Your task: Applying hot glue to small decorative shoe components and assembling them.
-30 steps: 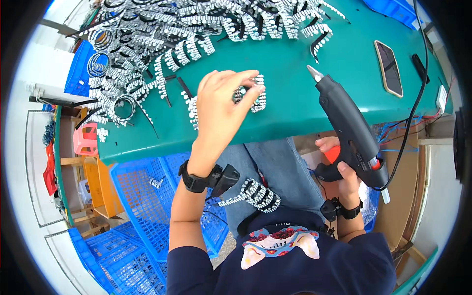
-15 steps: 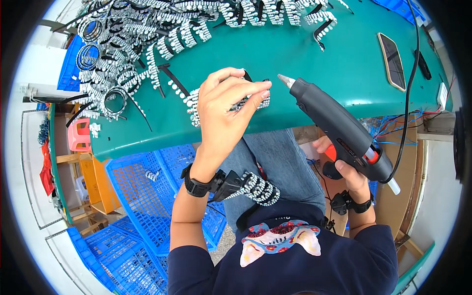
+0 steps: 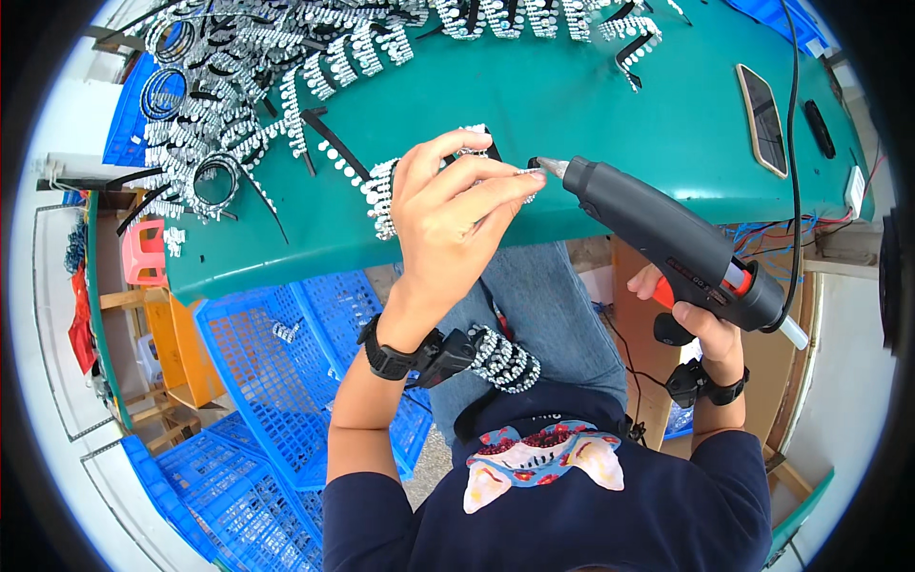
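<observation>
My left hand (image 3: 456, 205) is over the near edge of the green table, pinching the end of a rhinestone-studded strip (image 3: 381, 195) with black backing between thumb and fingers. The strip coils behind the hand, and the palm hides part of it. My right hand (image 3: 701, 319) is wrapped round the handle of a black glue gun (image 3: 667, 229) with a red-orange trigger. The nozzle points up and left, at the strip's dark end just beyond my left fingertips; whether it touches is hard to tell. A pale glue stick (image 3: 793, 334) pokes out of the gun's back.
A heap of coiled rhinestone strips (image 3: 229, 105) covers the table's far left. On the right of the green table (image 3: 610, 124) lie a phone (image 3: 761, 119) and a small black object (image 3: 819, 129). The gun's black cable (image 3: 795, 143) runs up the right side. Blue crates (image 3: 276, 381) stand below left.
The glue gun's nozzle has come down to the end of the strip, its back shifting right. My left hand has moved slightly right, still pinching the strip.
</observation>
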Demonstrator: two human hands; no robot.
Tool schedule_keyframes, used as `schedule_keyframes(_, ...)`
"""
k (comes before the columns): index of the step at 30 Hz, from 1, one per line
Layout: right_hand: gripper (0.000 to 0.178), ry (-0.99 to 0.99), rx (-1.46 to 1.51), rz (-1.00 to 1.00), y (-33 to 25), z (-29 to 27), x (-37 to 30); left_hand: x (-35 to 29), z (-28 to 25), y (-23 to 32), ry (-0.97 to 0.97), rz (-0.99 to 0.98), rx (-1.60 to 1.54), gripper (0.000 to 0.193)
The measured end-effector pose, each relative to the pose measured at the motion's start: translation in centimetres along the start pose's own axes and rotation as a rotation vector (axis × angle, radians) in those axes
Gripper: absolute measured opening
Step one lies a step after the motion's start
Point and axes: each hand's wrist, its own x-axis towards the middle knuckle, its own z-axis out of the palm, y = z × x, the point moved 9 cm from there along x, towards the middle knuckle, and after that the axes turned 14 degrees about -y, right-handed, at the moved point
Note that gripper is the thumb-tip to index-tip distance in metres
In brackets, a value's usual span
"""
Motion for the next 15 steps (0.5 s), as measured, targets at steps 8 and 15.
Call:
schedule_keyframes(8,0.048,0.043,-0.040,0.042,-0.3,-0.2,-0.6,-0.3,0.0,0.7,0.030,0.047,0.052,0.018)
schedule_keyframes(15,0.049,0.073,-0.061,0.087,-0.2,-0.5,-1.0,-0.3,0.1,1.2,-0.001,0.057,0.095,0.022)
